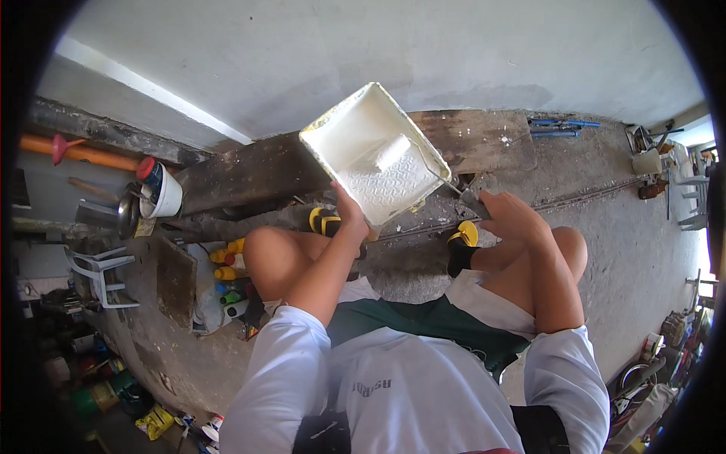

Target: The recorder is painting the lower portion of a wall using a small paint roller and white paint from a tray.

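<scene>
My left hand (350,213) grips the near left edge of a paint tray (334,122), which is tilted and holds white paint. A small paint roller (392,153) coated in white rests on the tray's textured slope. Its wire frame runs over the right rim to a grey handle (475,204), and my right hand (510,218) is closed around that handle. Part of the handle is hidden by my fingers.
Beyond the tray, a wooden plank (476,139) lies by the grey wall (454,51). At left are a white bucket (169,196) and yellow bottles (227,273). Blue rods (558,134) lie at right. My feet wear yellow-strapped sandals (466,233).
</scene>
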`<state>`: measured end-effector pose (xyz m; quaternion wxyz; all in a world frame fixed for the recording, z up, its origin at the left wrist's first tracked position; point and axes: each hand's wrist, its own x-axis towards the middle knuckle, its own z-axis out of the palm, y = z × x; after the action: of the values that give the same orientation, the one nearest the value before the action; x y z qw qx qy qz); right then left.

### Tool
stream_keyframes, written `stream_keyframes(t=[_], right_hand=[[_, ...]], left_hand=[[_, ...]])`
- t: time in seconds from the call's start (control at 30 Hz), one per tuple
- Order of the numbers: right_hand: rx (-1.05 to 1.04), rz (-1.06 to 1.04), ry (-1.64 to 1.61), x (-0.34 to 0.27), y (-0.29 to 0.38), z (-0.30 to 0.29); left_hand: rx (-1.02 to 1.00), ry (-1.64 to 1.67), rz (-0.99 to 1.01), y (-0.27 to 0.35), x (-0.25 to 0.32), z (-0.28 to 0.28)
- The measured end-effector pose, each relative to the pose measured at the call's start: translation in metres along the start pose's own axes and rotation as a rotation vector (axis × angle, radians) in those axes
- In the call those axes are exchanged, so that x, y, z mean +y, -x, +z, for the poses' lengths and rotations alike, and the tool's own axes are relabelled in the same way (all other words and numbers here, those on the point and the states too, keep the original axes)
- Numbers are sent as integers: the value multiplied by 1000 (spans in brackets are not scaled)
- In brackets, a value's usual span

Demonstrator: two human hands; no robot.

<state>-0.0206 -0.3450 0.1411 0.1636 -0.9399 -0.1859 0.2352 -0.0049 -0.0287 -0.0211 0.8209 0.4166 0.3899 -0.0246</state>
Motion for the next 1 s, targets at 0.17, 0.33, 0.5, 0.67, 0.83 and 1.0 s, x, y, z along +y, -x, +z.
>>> stream_keyframes(t=[0.17,0.33,0.5,0.67,0.83,1.0], right_hand=[[-201,135,7,12,5,-10],[-254,142,12,21,24,-25],[-153,191,-83,24,27,-26],[-230,111,16,25,11,-16],[-160,76,31,7,2,-9],[-56,-2,32,7,-12,7]], left_hand=[[12,-2,1,5,2,6],[11,21,-13,6,4,4],[-3,9,7,9,5,6],[-10,29,-7,12,7,11],[-7,46,-27,12,7,10],[-22,13,-19,12,5,9]])
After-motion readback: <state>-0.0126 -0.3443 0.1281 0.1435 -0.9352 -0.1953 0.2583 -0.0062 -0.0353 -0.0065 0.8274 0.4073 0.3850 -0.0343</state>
